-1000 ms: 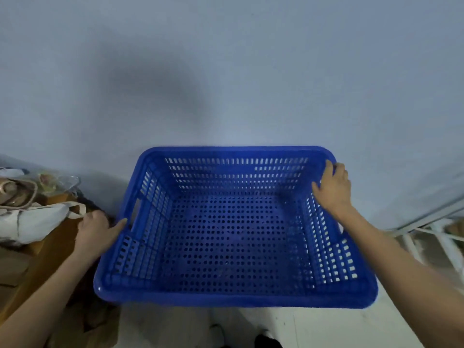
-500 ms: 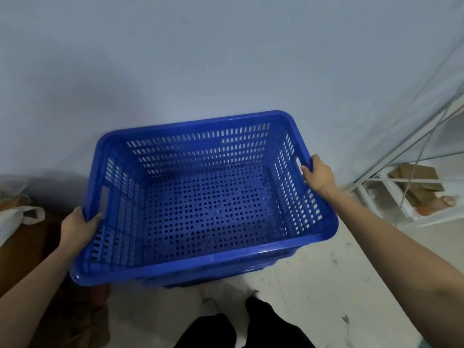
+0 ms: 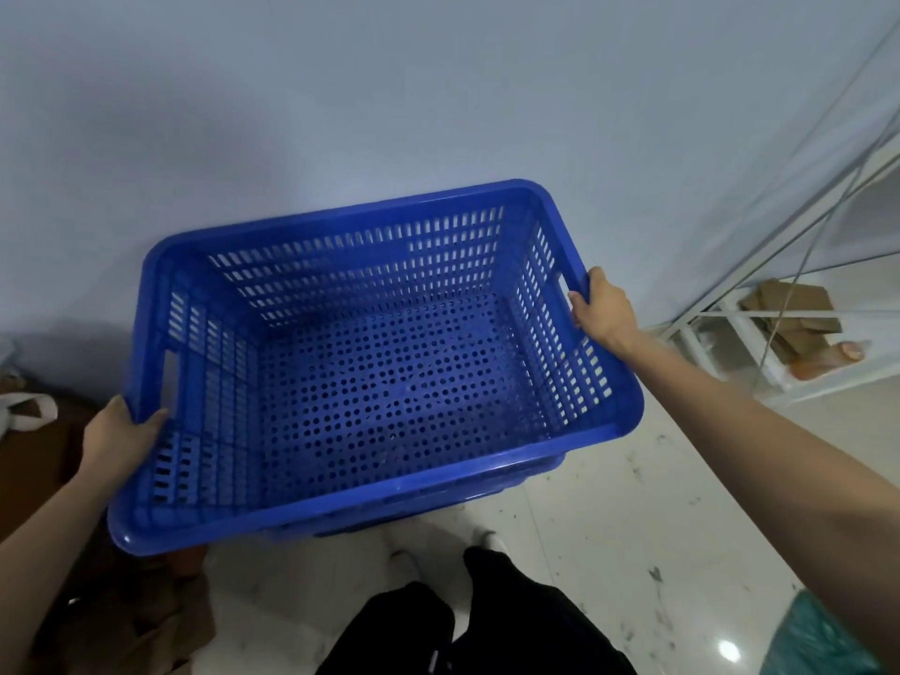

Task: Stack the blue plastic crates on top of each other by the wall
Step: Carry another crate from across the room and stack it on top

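A large blue perforated crate (image 3: 380, 504) fills the middle of the view, its far side against the pale wall (image 3: 389, 114). My left hand (image 3: 117, 431) grips its left rim just below the handle slot. My right hand (image 3: 601, 306) grips the right rim beside the other handle slot. Below its front right corner the edge of another blue crate (image 3: 487, 489) shows, nested under the top one. Most of that lower crate is hidden.
A white metal shelf frame (image 3: 779, 294) with cardboard pieces stands at the right. Brown paper bags and a white bag (image 3: 29, 406) crowd the floor at the left. My dark trousers and shoes (image 3: 462, 621) stand on the white tiled floor (image 3: 657, 528).
The crate has come lower and tilted slightly clockwise, with a second crate's rim now showing beneath it. My hands shifted from the crate's sides onto its rim.
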Tool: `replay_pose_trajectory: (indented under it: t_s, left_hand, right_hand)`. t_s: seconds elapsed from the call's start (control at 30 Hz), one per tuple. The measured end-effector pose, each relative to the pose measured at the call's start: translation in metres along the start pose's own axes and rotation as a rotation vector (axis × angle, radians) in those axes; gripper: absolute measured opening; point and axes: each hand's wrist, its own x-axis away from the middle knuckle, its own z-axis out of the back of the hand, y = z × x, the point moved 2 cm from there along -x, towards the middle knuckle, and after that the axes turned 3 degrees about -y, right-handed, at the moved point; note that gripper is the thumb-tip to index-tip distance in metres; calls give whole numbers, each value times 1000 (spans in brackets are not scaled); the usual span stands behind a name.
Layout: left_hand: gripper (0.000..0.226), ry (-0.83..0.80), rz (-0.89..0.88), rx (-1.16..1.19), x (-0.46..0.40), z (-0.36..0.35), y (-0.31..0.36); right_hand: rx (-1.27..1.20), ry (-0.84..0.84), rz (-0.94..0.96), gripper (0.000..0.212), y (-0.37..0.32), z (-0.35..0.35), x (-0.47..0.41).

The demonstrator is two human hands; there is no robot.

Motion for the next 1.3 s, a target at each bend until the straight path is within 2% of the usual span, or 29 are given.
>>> replay_pose_trajectory:
  t_s: [0.3,0.5,0.7,0.93,1.03,1.1,1.2,1.3]
  left_hand:
    - [31,56,9,2,-6,-3,-4]
    - [33,8,7,-68,-17,0,-7]
    - [23,-16,-24,-40,-23,-13,-26]
    - [29,23,-40,50,-51,-12,-58]
    - [36,8,-20,13,-45,-9,-51]
    - [38,11,19,1,-69,-15,-70]
    - [46,-6,-48,-40,-84,-22,-95]
    - [38,40,-38,-57,-77,-21,-88]
  right_hand:
    - [37,9,-7,26,-5,-2,-5]
    - [-47,-98,-22,13,-13,8,-3]
    - [-38,-68,-24,16,1,16,6]
    - [-92,-4,-3,15,8,13,13]
    - [-79,-23,8,14,3,6,15]
    - [-83,-6,-5,14,0,3,12]
    - [-53,9,7,17,-4,-2,6]
    - [1,19,4,19,-5,-7,2]
